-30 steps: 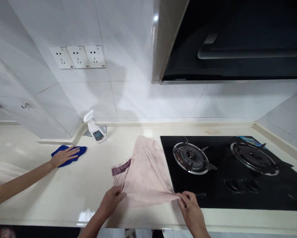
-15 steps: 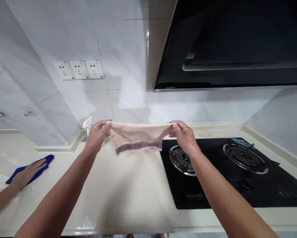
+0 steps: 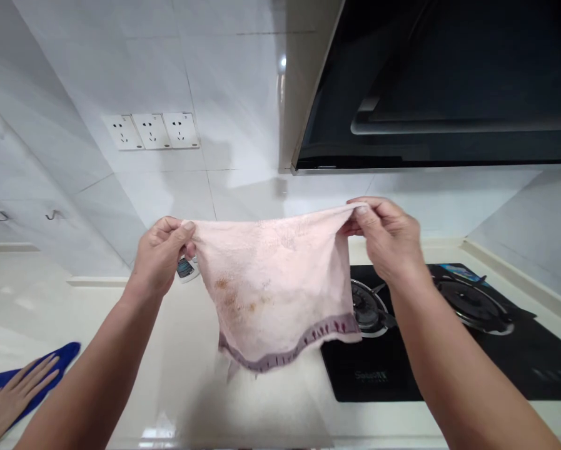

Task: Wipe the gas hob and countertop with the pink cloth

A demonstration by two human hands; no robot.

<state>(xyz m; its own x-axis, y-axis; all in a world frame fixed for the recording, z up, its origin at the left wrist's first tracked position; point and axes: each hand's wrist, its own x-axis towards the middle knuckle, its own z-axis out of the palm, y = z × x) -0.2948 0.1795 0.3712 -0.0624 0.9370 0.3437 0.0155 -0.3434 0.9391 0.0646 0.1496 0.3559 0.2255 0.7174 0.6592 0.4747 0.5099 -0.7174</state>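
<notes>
A pale pink towel (image 3: 280, 275) with a purple-grey band along its lower edge hangs stretched between my two hands above the counter. Brown stains mark its left part. My left hand (image 3: 161, 253) pinches the upper left corner, thumb on the near side. The upper right corner is gripped by my right hand (image 3: 390, 234), close to the front of the stove. Behind my left wrist, part of a white bottle (image 3: 186, 269) with a dark label shows; the rest of it is hidden.
A black gas stove (image 3: 378, 369) with two burners sits at the right, below a black range hood (image 3: 439, 81). At the left, another person's hand (image 3: 22, 390) presses a blue cloth (image 3: 67, 359) on the pale counter (image 3: 134, 400). Wall sockets (image 3: 151, 131) are at the back.
The towel has come nearer and hangs more open, showing its stained face. My hands have moved apart. The other person's hand and blue cloth have slid left and nearer.
</notes>
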